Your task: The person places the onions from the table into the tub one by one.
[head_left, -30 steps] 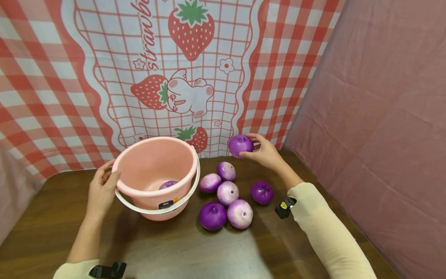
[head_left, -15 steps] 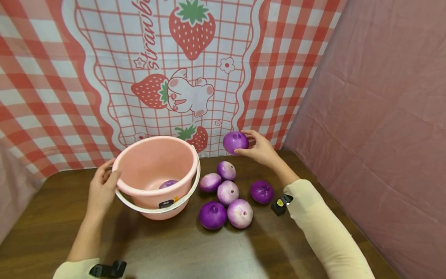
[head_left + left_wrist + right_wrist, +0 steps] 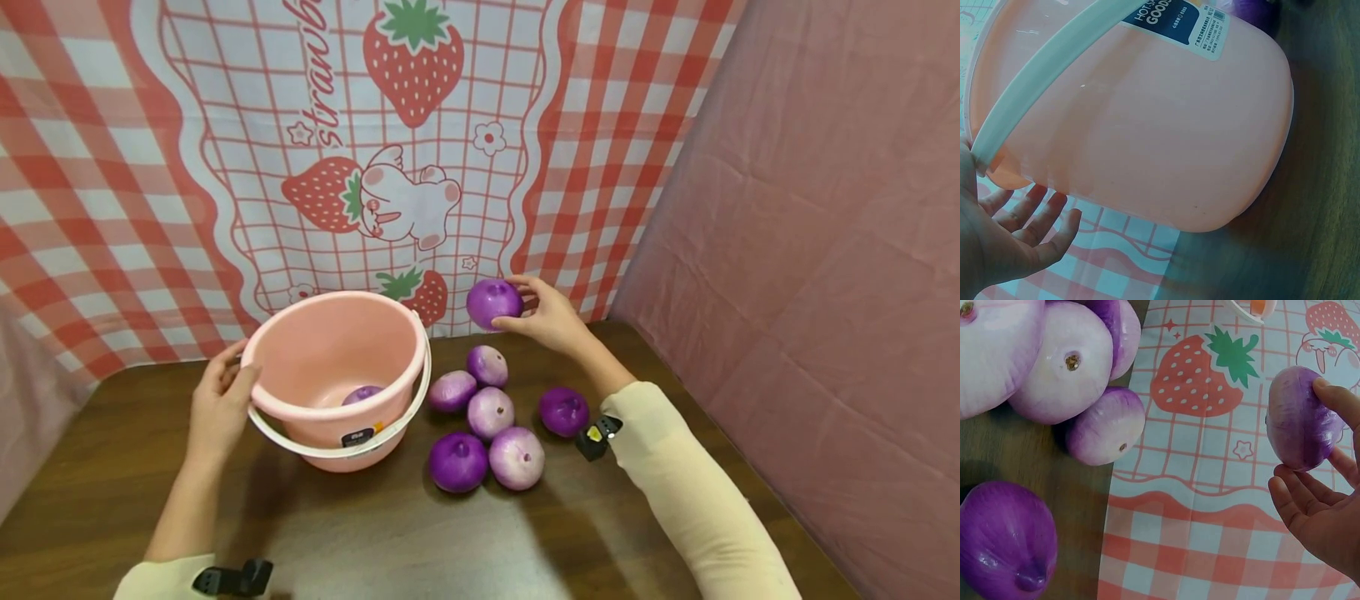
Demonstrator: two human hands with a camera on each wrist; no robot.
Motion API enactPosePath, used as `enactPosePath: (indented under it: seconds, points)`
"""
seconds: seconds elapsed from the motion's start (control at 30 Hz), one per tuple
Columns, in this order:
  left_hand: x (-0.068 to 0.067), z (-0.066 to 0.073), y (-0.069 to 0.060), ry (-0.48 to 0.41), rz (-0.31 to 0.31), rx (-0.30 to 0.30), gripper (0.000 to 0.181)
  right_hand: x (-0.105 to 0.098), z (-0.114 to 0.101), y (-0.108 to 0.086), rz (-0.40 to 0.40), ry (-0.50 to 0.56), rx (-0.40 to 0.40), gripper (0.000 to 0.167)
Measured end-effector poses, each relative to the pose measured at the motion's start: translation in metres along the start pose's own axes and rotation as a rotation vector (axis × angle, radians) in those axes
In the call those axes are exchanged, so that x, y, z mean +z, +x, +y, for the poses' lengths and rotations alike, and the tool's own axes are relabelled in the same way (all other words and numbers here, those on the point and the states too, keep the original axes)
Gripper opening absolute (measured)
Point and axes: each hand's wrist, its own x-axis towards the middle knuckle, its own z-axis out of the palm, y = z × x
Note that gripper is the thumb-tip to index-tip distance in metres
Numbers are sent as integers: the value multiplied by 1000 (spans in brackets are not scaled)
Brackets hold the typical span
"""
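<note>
A pink bucket (image 3: pixel 337 425) with a white handle (image 3: pixel 330 455) stands on the left of the table, one purple onion (image 3: pixel 363 394) lying inside it. My left hand (image 3: pixel 219 408) grips the bucket's left rim, thumb over the edge and fingers on the outside, as the left wrist view (image 3: pixel 1016 231) also has it. Between thumb and fingers my right hand (image 3: pixel 547 317) holds a purple onion (image 3: pixel 493 303) in the air, right of the bucket and above the loose onions. In the right wrist view the held onion (image 3: pixel 1302 419) appears side-on.
Several purple and whitish onions (image 3: pixel 491 414) lie in a cluster right of the bucket. A single dark purple onion (image 3: pixel 564 412) lies apart, near the right wrist. Behind the wooden table (image 3: pixel 405 550) hangs a strawberry-print cloth (image 3: pixel 480 192); a pink cloth (image 3: pixel 810 250) hangs at the right.
My right hand has moved left and slightly up with the onion, toward the bucket. The left hand, the bucket and the loose onions have stayed in place.
</note>
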Motion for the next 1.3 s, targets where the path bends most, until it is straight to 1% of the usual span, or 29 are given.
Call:
enactPosePath:
  seconds: [0.17,0.33,0.47,0.7,0.93,1.1,1.3]
  points:
    - [0,0,0,-5,7,-2,46,3,-5,2,-9,3,-1,71]
    - [0,-1,0,-24,3,-5,45,7,-11,3,-11,31,-8,70]
    - [-1,0,0,-48,8,-10,44,11,-16,5,-14,51,-30,68]
    - [-1,-1,0,-50,0,-1,44,19,-25,8,-16,85,-26,71]
    - [1,0,-3,-82,7,-1,35,25,-31,8,-21,116,-39,70]
    - [2,-1,-3,-79,11,3,35,26,-34,8,-25,116,-30,72]
    - [1,1,-1,-57,12,-1,40,28,-41,10,-23,115,-44,73]
